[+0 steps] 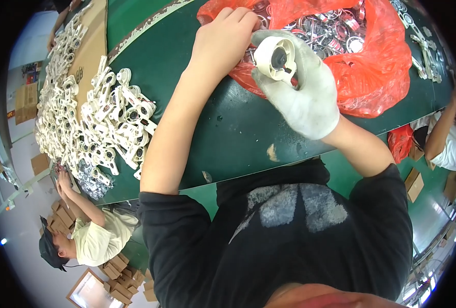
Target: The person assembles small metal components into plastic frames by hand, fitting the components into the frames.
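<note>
In my right hand (310, 97), which wears a whitish glove, is a white plastic part with a round ring-shaped head (276, 57) and a dark disc at its centre. The gloved fingers and thumb close around its sides. My left hand (225, 38) is bare and reaches over the left edge of a red plastic bag (387, 66). Its fingers curl downward among the bag's contents; the fingertips are hidden, so what they hold does not show. Shiny metal rings (335, 33), some with red strips, fill the bag.
A large heap of similar white plastic parts (115, 113) covers the left of the green table (222, 138), beside a cardboard sheet (92, 41). Metal pieces (425, 51) lie at the far right. Co-workers (99, 238) sit at left and right; cardboard boxes (120, 282) stand on the floor.
</note>
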`<control>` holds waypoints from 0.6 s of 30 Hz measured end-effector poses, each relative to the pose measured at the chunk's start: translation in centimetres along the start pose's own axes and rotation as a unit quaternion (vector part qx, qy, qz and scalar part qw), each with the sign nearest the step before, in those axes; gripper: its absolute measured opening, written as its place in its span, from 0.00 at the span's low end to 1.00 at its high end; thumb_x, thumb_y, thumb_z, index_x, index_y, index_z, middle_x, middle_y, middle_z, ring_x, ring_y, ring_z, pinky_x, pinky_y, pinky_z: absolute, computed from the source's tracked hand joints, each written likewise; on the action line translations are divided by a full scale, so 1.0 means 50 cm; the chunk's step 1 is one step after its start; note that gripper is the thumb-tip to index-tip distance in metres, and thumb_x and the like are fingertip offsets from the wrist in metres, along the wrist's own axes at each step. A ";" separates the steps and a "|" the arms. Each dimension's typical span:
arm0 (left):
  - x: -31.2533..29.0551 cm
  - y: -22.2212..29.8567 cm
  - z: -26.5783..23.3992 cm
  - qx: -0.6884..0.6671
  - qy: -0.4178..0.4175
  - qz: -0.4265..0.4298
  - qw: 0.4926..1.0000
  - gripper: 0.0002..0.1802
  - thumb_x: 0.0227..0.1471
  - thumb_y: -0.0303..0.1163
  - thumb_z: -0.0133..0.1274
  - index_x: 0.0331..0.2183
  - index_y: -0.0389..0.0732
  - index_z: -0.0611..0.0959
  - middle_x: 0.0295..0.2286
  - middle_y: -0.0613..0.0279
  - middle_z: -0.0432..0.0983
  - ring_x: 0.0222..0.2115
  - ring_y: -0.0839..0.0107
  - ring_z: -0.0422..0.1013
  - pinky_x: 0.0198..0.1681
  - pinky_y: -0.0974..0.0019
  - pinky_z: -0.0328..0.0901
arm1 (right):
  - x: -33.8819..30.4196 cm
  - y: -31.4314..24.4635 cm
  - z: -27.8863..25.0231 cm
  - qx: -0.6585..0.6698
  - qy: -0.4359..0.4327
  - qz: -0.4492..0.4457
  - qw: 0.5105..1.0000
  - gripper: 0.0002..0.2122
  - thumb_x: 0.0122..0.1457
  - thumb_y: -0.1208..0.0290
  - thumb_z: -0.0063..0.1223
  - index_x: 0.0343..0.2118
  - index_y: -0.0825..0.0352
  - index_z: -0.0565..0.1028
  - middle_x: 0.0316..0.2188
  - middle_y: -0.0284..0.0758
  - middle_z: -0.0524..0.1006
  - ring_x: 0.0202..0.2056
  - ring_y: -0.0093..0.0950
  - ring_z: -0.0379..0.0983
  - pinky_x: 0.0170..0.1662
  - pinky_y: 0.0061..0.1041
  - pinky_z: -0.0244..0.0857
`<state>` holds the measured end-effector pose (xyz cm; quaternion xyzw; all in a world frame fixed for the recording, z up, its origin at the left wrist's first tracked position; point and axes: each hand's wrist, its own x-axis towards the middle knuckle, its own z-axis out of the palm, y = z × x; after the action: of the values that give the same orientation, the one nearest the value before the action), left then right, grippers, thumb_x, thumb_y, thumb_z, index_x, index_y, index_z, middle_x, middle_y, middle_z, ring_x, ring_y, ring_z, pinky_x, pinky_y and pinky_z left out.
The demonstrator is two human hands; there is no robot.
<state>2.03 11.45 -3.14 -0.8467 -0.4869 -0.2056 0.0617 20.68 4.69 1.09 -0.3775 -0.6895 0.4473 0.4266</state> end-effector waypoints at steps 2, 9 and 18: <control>-0.020 0.006 -0.004 -0.051 0.037 -0.029 0.998 0.07 0.56 0.34 0.59 0.35 0.45 0.79 0.35 0.66 0.77 0.40 0.64 0.77 0.35 0.59 0.74 | 0.003 -0.010 -0.006 -0.015 0.001 0.025 1.000 0.22 0.58 0.82 0.61 0.56 0.70 0.72 0.47 0.35 0.79 0.47 0.21 0.76 0.52 0.22 0.70; -0.040 0.005 -0.053 -0.170 0.133 -0.104 0.971 0.08 0.55 0.25 0.62 0.37 0.38 0.80 0.30 0.62 0.80 0.27 0.74 0.77 0.29 0.70 0.69 | 0.008 -0.017 -0.012 0.001 0.014 0.018 1.000 0.20 0.60 0.80 0.60 0.56 0.71 0.73 0.46 0.35 0.79 0.47 0.21 0.76 0.53 0.23 0.69; 0.052 0.042 -0.010 -0.046 0.105 0.045 0.992 0.21 0.51 0.34 0.58 0.48 0.42 0.77 0.40 0.53 0.76 0.36 0.51 0.78 0.38 0.52 0.74 | -0.010 0.013 0.012 -0.095 -0.095 -0.104 0.986 0.22 0.53 0.76 0.66 0.52 0.69 0.76 0.38 0.41 0.83 0.37 0.30 0.84 0.42 0.24 0.76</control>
<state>4.82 12.29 -1.41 -0.8432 -0.4295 -0.3127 0.0827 20.40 4.28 0.23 -0.2986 -0.8015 0.3670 0.3658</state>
